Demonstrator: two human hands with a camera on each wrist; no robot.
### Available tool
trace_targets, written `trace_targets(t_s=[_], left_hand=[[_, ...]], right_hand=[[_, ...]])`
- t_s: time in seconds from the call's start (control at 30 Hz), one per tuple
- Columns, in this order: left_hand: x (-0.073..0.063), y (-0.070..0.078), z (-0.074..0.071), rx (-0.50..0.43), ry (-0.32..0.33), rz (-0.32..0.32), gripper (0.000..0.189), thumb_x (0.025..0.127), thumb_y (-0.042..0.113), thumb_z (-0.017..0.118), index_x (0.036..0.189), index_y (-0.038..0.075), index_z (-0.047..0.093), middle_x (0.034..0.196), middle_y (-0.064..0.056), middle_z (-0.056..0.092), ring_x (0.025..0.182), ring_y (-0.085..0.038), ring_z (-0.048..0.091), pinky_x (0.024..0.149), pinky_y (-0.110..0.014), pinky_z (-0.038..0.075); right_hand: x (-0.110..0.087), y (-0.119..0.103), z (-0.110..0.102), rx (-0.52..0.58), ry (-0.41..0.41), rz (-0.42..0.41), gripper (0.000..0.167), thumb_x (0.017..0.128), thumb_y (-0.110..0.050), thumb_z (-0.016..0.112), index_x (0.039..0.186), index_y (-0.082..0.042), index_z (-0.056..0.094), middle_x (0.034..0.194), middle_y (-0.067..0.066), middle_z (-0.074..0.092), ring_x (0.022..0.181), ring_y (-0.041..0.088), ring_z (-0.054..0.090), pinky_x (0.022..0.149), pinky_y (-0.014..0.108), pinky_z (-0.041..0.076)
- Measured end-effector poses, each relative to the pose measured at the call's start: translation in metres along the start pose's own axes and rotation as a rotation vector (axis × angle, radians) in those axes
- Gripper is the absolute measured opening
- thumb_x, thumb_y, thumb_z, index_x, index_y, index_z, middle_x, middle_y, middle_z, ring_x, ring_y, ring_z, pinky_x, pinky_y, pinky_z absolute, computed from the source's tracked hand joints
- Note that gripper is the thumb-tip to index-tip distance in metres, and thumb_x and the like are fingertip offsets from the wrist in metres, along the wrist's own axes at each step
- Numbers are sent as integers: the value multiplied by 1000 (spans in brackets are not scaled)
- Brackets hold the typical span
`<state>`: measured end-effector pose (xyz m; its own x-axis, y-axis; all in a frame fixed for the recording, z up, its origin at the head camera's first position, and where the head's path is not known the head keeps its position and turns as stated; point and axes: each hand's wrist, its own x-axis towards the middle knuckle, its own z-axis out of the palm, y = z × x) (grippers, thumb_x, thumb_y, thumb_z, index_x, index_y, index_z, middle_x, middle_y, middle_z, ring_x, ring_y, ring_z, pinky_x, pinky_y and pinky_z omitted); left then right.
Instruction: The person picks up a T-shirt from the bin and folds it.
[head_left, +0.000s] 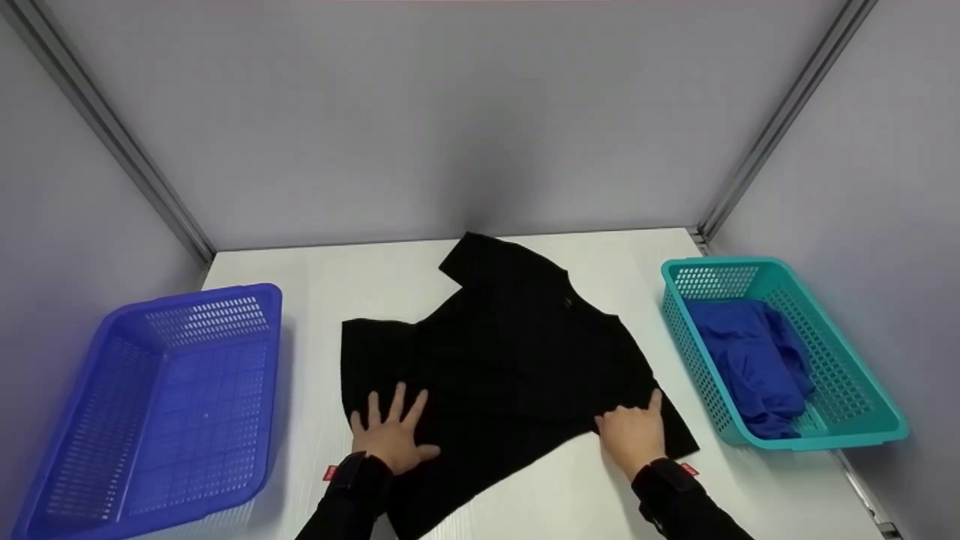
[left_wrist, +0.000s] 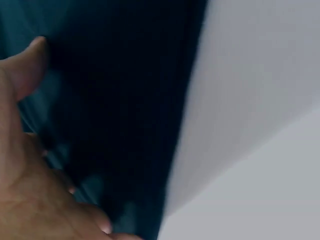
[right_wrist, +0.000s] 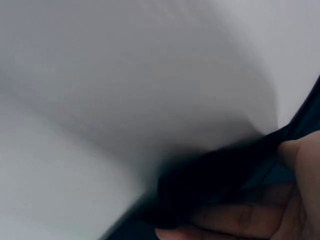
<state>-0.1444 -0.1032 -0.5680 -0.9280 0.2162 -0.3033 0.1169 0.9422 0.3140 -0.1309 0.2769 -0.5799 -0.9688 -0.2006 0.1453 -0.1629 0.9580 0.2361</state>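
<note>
Garment: black short-sleeved cloth shirt [head_left: 517,352], lying aslant on the white tabletop [head_left: 315,300], between the blue plastic mesh basket [head_left: 275,375] and the teal plastic mesh basket [head_left: 825,442], which contains a crumpled blue cloth [head_left: 750,360].
Left hand [head_left: 394,439]: fingers splayed, resting on the shirt's hem end.
Right hand [head_left: 634,435]: fingers curled, gripping the shirt's edge beside the near sleeve [head_left: 679,439].
Step in hand: apparently flattening the shirt.
Next move: probably calls for anchoring the hem end while drawing the sleeve edge straight.
</note>
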Motion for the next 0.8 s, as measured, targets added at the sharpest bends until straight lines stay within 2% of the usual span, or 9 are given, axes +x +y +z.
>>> trace_targets(t_s=[0.1,0.3,0.4,0.5,0.6,0.67,0.7,0.73,0.8], left_hand=[[7,-9,7,57,138,25,86,94,51,71,163,15,32,169,-18,22,151,-54,15,114,-76,16],[20,-13,21,356,539,49,74,90,30,80,155,16,49,163,-16,36,146,-51,33,110,-71,31],[19,-7,22,360,610,29,73,83,18,85,149,14,55,157,-19,43,137,-53,42,102,-66,42],[13,0,21,239,559,-36,72,83,20,84,147,8,55,147,-24,49,122,-54,51,86,-65,50],[5,5,20,90,417,-109,72,90,32,78,151,4,49,146,-28,47,123,-57,49,83,-74,47],[1,4,19,26,305,-134,73,97,40,70,156,5,43,155,-29,39,133,-60,40,91,-82,38],[-1,1,19,8,262,-135,75,99,43,67,158,6,40,159,-28,34,139,-61,33,96,-84,32],[-1,-2,19,-1,232,-126,75,100,45,64,160,7,37,163,-27,29,144,-61,26,101,-85,25],[-1,-9,19,-13,199,-95,76,102,47,61,162,9,33,167,-24,21,149,-58,18,108,-83,15]], right_hand=[[1,-9,-5,29,-21,3,56,97,-28,72,51,-12,44,46,2,39,49,26,56,101,73,41],[4,-26,-19,70,-136,-37,39,97,-32,71,70,-4,70,65,12,65,69,35,69,97,66,48],[11,-29,-29,193,-251,-52,42,99,-36,69,78,0,73,79,16,70,77,38,70,89,61,54],[21,-25,-35,392,-334,-26,48,101,-38,65,73,0,70,73,14,69,69,35,69,74,53,58],[32,-14,-30,519,-202,-35,39,101,-28,67,71,-3,70,68,12,67,63,31,67,62,49,57],[36,-5,-21,539,-71,-91,21,99,-16,70,85,0,75,81,14,74,77,34,73,71,49,59],[36,0,-16,522,-10,-128,13,97,-10,71,98,2,76,96,18,75,91,38,72,81,51,58],[36,6,-11,501,24,-163,20,95,-5,71,113,2,73,112,21,73,106,42,69,91,54,55],[33,15,-1,493,-1,-221,45,94,0,71,138,3,62,139,25,61,130,49,54,107,60,44]])
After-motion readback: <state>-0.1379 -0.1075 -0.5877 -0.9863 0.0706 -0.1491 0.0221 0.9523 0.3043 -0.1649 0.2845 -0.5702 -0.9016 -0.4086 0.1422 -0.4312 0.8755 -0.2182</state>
